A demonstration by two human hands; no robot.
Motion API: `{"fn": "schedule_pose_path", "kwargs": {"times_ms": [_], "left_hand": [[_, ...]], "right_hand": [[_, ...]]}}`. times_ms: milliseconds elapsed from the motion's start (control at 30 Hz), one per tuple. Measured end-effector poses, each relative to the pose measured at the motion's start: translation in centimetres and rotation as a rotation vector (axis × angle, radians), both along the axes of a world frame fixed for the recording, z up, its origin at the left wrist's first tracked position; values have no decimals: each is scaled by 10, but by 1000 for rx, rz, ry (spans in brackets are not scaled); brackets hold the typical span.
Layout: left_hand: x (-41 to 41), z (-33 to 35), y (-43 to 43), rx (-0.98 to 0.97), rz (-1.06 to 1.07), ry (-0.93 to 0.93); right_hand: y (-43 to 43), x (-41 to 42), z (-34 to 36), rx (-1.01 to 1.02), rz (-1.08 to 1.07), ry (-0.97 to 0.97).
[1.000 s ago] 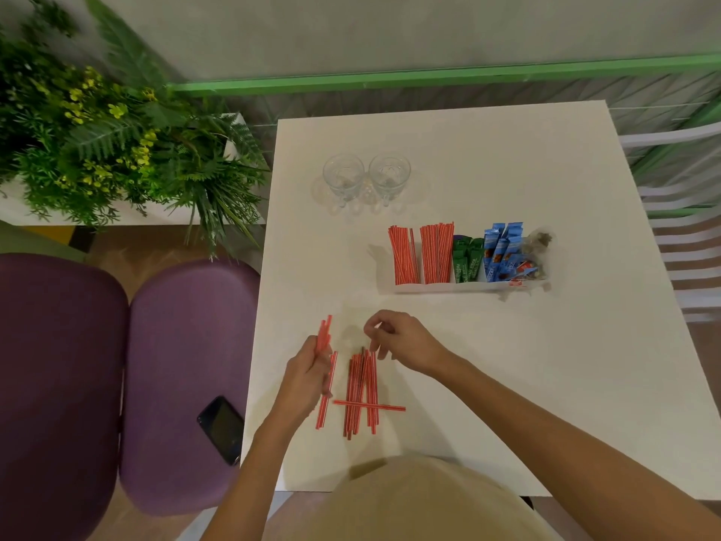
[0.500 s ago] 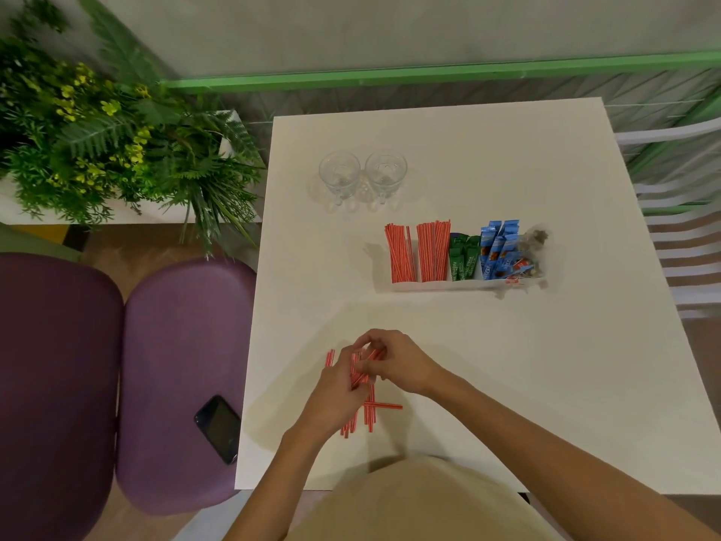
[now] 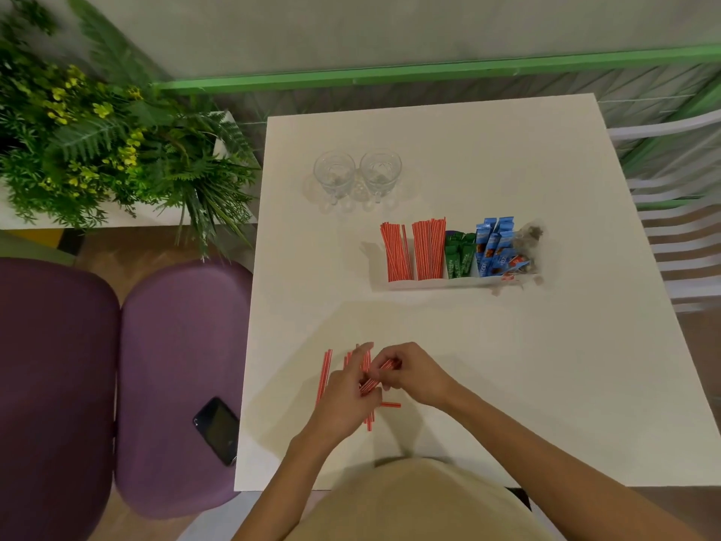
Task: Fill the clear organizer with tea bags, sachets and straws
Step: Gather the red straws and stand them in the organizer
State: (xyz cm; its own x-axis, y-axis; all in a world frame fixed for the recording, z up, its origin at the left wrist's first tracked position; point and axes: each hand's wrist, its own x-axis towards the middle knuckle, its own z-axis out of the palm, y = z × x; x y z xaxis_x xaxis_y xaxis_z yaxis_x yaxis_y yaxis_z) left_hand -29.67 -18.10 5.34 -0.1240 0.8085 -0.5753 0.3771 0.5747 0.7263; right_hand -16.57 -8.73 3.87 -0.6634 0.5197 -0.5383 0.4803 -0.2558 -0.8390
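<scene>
Two hands meet over the near part of the white table (image 3: 526, 384). The left hand (image 3: 345, 398) and the right hand (image 3: 415, 374) together hold a small bunch of straws (image 3: 384, 369), red with white stripes, lying aslant between them. We see the right hand pinching its upper end; the left hand curls round its lower end, with one finger stretched forward. Under and beside the hands, loose straws (image 3: 324, 374) of the same kind lie on the table, most pointing away from the person and one lying crosswise.

Farther back, well apart from the hands, stands the clear organizer (image 3: 413, 284). From left to right we find upright straws in the organizer (image 3: 429, 247) in two compartments, green sachets (image 3: 459, 255), blue sachets (image 3: 492, 246) and, at the right end, blurred tea bags (image 3: 527, 240).

Beyond it stand two glass cups (image 3: 334, 173), side by side. A phone (image 3: 218, 431) lies on a purple seat (image 3: 175, 345) left of the table, near a leafy plant (image 3: 97, 142).
</scene>
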Motion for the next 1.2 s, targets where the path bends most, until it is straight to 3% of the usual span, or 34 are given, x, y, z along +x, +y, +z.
{"fn": "schedule_pose_path", "kwargs": {"times_ms": [233, 467, 733, 967, 1200], "left_hand": [[-16, 2, 3, 72, 126, -27], [-3, 2, 14, 143, 182, 4], [-12, -4, 19, 119, 356, -90], [-25, -13, 8, 108, 417, -75], [-31, -25, -8, 83, 455, -59]], "right_hand": [[16, 23, -6, -143, -294, 28], [9, 18, -4, -270, -275, 73], [94, 4, 32, 211, 34, -146], [194, -28, 69, 683, 148, -289], [206, -52, 36, 832, 436, -491]]}}
